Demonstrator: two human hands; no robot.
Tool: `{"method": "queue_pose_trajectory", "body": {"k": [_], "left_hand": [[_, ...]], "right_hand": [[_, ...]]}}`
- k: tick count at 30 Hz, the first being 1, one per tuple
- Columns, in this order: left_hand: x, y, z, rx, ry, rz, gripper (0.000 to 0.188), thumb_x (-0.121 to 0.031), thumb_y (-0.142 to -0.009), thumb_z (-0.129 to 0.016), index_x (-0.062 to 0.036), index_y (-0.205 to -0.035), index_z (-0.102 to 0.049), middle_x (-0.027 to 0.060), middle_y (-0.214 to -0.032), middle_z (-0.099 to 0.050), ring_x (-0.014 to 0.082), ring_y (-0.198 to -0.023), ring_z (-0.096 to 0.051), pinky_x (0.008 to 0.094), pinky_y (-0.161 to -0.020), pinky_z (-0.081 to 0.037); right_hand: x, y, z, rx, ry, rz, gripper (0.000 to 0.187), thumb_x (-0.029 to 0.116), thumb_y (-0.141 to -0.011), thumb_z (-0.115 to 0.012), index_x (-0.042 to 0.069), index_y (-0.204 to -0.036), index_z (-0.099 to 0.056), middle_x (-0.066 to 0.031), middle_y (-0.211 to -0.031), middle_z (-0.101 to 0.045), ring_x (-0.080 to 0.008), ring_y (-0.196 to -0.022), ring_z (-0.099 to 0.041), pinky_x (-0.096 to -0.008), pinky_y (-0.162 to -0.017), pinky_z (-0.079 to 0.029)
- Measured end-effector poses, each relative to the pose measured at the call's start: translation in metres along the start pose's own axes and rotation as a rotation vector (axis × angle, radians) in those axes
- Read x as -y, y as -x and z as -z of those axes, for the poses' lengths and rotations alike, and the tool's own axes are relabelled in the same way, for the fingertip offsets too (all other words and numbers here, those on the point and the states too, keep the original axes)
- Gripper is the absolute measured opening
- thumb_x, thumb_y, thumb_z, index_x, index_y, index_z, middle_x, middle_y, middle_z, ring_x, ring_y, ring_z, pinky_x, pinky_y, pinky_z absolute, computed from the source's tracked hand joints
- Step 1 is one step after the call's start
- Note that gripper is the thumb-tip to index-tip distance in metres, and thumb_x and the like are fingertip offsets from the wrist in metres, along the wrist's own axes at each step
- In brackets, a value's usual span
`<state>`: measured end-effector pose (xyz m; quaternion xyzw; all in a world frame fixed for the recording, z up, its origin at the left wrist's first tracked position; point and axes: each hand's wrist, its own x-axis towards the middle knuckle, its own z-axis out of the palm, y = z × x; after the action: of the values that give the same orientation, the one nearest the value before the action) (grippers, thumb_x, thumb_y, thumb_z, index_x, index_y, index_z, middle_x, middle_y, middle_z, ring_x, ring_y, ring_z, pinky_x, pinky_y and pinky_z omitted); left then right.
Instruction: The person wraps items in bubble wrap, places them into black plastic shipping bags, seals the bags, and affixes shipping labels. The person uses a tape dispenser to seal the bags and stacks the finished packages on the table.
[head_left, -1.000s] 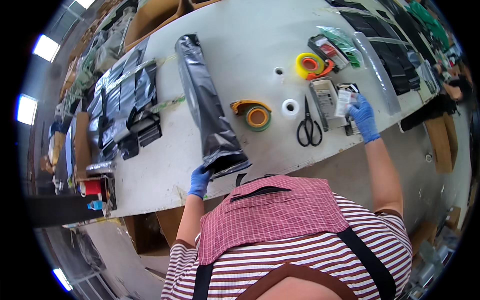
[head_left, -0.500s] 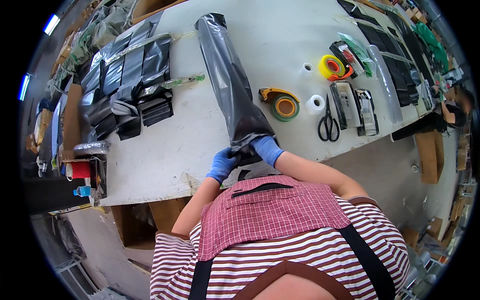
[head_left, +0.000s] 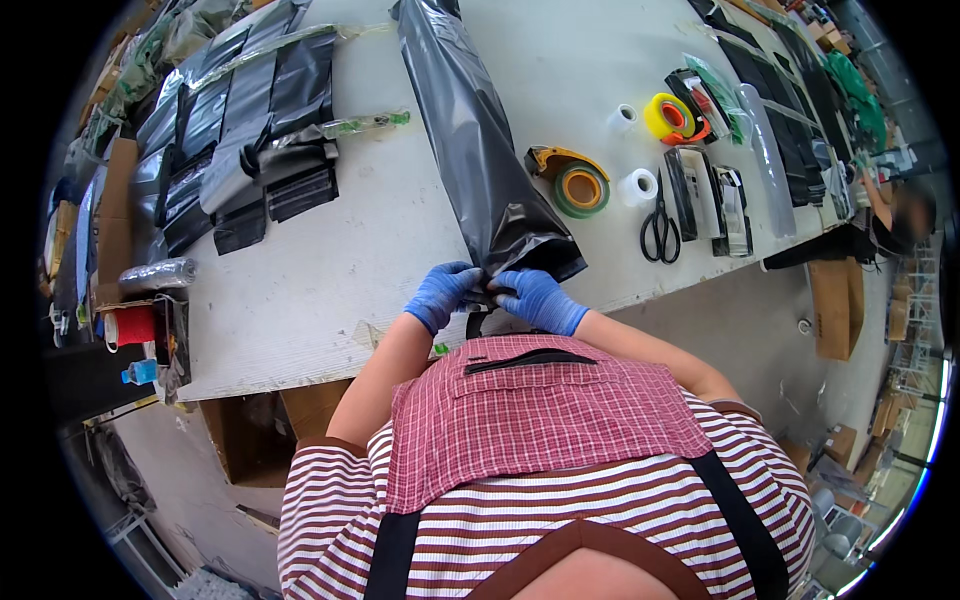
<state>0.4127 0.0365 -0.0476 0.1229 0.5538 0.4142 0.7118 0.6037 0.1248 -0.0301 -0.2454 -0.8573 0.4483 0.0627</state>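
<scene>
Along the near edge of the table (head_left: 300,320), whose white surface is smooth, scuffed and mostly matt, glossy, softly creased plastic is shown by the long black bag (head_left: 465,130). The left hand (head_left: 442,295) and right hand (head_left: 537,298) are covered in matt blue gloves. Toward the left edge, shiny plastic is seen in the stacked black bags (head_left: 245,105) and crinkled, glossy film in the clear roll (head_left: 158,275). Matt woven cloth is shown by the checked apron (head_left: 560,415), ribbed cloth by the striped shirt (head_left: 590,487).
</scene>
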Motion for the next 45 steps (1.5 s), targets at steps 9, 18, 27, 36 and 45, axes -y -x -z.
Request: {"method": "queue_pose_trajectory", "body": {"k": [9,18,27,36,45], "left_hand": [[0.009,0.001,-0.002,-0.085,0.052,-0.03,0.021,-0.021,-0.094,-0.054,-0.0019,-0.104,-0.058,0.0136,-0.091,-0.066,0.0257,-0.076,-0.069,0.0369,-0.068,-0.06],[0.024,-0.002,0.019,-0.162,-0.145,-0.095,0.02,-0.021,-0.094,-0.054,-0.0027,-0.1,-0.059,0.0122,-0.087,-0.068,0.0227,-0.071,-0.068,0.0334,-0.061,-0.057],[-0.058,0.0,0.045,-0.564,-1.47,-0.97,0.06,-0.015,-0.077,-0.064,-0.0118,-0.135,-0.049,0.0172,-0.135,-0.051,0.0336,-0.124,-0.049,0.0459,-0.104,-0.039],[-0.079,-0.057,0.04,-0.431,-1.852,-1.245,0.061,-0.02,-0.073,-0.067,-0.0193,-0.133,-0.054,0.0064,-0.144,-0.042,0.0269,-0.139,-0.034,0.0472,-0.113,-0.026],[-0.05,0.02,0.054,-0.3,-1.608,-1.151,0.032,-0.012,-0.082,-0.06,-0.0145,-0.114,-0.064,0.005,-0.129,-0.057,0.0268,-0.134,-0.04,0.0485,-0.113,-0.025]], "right_hand": [[0.008,-0.007,-0.004,0.033,0.215,0.235,0.016,0.016,-0.082,-0.067,0.009,-0.096,-0.065,-0.0108,-0.092,-0.062,-0.0308,-0.085,-0.062,-0.0391,-0.073,-0.052],[-0.076,0.155,0.05,0.015,0.225,-0.064,0.019,0.023,-0.088,-0.057,0.004,-0.088,-0.059,-0.0161,-0.082,-0.058,-0.036,-0.079,-0.057,-0.0427,-0.071,-0.048],[-0.107,0.224,0.103,-0.11,0.629,-0.519,0.036,0.025,-0.083,-0.062,0.007,-0.115,-0.059,-0.0186,-0.096,-0.063,-0.0397,-0.085,-0.06,-0.0505,-0.074,-0.049],[-0.06,-0.038,0.107,-0.312,0.714,0.617,0.03,0.008,-0.077,-0.064,0.016,-0.105,-0.063,-0.0061,-0.122,-0.06,-0.0263,-0.12,-0.053,-0.0413,-0.1,-0.04],[-0.001,-0.009,0.097,-0.138,-0.05,0.378,0.014,0.004,-0.085,-0.063,0.004,-0.098,-0.061,-0.0118,-0.101,-0.067,-0.0302,-0.099,-0.064,-0.0354,-0.086,-0.051]]}}
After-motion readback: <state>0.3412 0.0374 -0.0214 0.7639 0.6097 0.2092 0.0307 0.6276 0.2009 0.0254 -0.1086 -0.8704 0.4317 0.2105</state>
